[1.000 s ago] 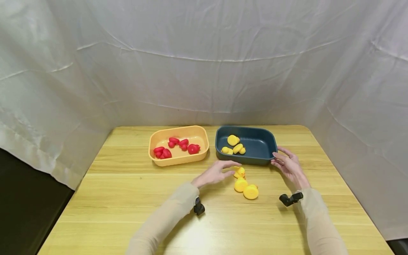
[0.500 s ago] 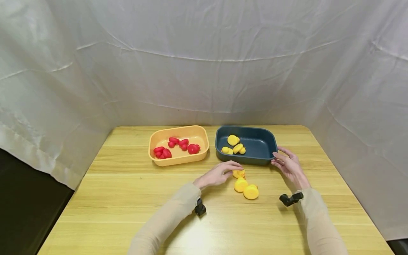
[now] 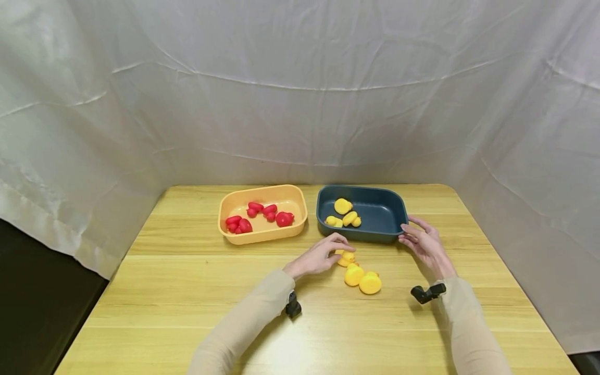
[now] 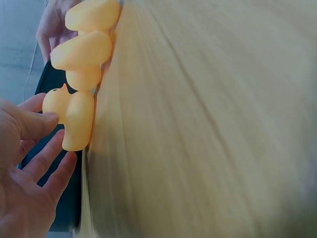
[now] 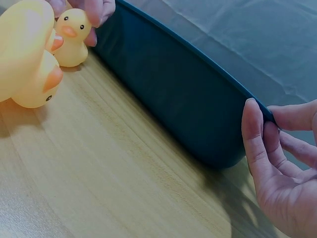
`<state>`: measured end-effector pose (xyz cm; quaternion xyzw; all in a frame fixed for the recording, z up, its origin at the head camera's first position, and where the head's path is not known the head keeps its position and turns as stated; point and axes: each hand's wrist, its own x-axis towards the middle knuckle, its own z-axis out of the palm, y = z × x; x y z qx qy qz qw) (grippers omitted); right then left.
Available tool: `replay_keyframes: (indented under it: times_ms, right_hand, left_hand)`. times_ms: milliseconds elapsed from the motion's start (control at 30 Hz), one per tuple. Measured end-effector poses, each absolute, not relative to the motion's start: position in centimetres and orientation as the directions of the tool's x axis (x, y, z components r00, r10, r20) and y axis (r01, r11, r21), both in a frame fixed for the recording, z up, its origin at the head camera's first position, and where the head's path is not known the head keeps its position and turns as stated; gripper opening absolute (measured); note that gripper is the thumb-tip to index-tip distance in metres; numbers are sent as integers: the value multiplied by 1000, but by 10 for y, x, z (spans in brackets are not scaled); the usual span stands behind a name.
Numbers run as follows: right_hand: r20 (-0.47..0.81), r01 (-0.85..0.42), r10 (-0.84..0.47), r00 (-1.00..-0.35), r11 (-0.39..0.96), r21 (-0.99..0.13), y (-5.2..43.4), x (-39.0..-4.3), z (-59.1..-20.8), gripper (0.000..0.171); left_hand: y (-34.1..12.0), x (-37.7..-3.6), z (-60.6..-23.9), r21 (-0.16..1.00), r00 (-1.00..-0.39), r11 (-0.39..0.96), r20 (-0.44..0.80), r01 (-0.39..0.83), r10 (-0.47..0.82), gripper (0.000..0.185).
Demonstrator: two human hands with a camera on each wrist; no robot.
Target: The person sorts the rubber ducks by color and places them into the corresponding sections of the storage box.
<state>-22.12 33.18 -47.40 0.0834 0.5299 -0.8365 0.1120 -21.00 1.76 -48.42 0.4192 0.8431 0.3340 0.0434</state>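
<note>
In the head view my left hand (image 3: 320, 257) reaches in front of the dark blue bin (image 3: 363, 234). Its thumb and index finger pinch the head of a small yellow rubber duck (image 4: 78, 121), which stands upright in the right wrist view. Two more yellow ducks, one (image 3: 353, 275) against the other (image 3: 370, 283), lie tipped over just nearer to me. At the bin's near right corner, my right hand (image 3: 424, 246) grips the rim between thumb and fingers (image 5: 254, 131). Several yellow ducks (image 3: 343, 206) lie inside the bin, toward its left end.
Left of the blue bin stands a light orange bin (image 3: 269, 238) holding several red ducks (image 3: 284, 219). Both bins sit near the back edge of the wooden table (image 3: 356, 333). A pale grey curtain (image 3: 309, 104) hangs behind and along the sides.
My left hand has closed on the nearest-to-bin duck and drawn it slightly left. The two tipped ducks have shifted a little. My right hand stays at the bin's corner.
</note>
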Motion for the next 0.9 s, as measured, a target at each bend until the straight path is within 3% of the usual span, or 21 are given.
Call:
replay_keyframes:
  times_ms: [633,900]
  right_hand:
    - [-267,276,-80,-960,-391,-878,331,-221,-476,67]
    - [-250,274,-114,-962,-420,-865,333,-220,-474,69]
  left_hand:
    - [9,-212,-485,701,-659,407,119,586,743,29]
    - [7,-211,-486,681,-643,396,144,616,752,35]
